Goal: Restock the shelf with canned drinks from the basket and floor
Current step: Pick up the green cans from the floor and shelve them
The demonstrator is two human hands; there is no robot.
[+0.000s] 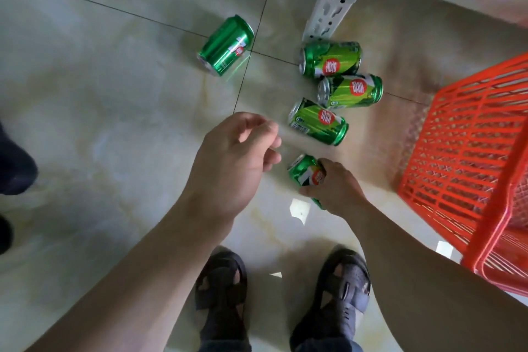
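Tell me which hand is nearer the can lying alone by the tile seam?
Left. The left hand hovers empty below that can; the right hand is farther off, gripping another can.

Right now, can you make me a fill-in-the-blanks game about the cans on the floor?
1. The right hand is gripping one ____ can.
2. Not counting that one, ____ cans lie on the floor.
3. The basket is colored ____.
4. The left hand is holding ____.

Missing words: green; four; red; nothing
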